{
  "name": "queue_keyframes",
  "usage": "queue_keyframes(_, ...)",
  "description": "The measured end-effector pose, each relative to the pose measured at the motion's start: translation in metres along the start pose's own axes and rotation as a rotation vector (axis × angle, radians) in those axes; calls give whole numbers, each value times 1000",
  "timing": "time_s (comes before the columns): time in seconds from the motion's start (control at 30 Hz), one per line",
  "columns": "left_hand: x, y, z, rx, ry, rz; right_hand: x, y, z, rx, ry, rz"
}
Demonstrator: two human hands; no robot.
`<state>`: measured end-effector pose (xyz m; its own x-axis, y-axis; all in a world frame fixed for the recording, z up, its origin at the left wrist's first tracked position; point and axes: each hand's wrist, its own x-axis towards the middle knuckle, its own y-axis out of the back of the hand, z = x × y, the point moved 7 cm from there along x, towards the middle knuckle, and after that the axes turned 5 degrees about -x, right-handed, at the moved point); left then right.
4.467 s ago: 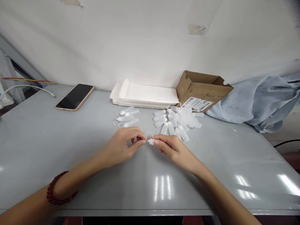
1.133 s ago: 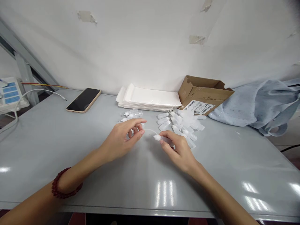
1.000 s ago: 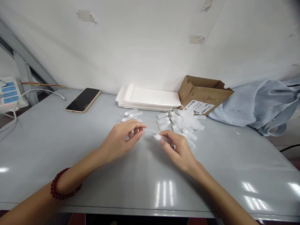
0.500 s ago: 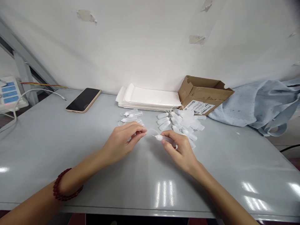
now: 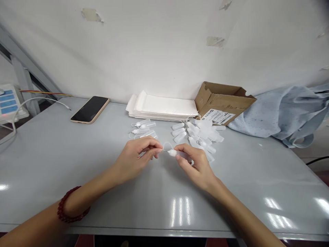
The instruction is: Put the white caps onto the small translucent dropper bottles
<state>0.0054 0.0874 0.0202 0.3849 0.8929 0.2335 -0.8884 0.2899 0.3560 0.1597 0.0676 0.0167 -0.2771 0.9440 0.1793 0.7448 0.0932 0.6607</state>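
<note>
My right hand (image 5: 196, 164) is closed around a small translucent needle-tip bottle (image 5: 172, 153), its metal needle pointing left. A thin white strap arcs from the bottle's neck over to my left hand (image 5: 140, 154). The thumb and fingers of that hand pinch the strap's end at the needle's tip; the small cap there is hidden by the fingertips. Beyond my left hand lie several similar bottles (image 5: 149, 125), laid side by side. Past my right hand spreads a loose pile of more such bottles (image 5: 205, 135).
White envelopes (image 5: 167, 106) are stacked against the wall, beside an open cardboard box (image 5: 224, 103). A phone (image 5: 89, 109) lies at the left, near a white cable (image 5: 41, 98) and a power strip (image 5: 10, 103). Pale blue cloth (image 5: 277, 113) is heaped at the right.
My left fingertips and the needle have come together, where a small gap stood between them before. The strap now bows up in a higher arc.
</note>
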Motion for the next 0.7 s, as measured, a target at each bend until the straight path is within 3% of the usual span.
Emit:
queue_keyframes(0.43,0,-1,-3,-95,76,-22,0,1,-4,14,42,26)
queue_keyframes(0.7,0,-3,-2,-92,45,-30,0,-1,-3,16,46,4)
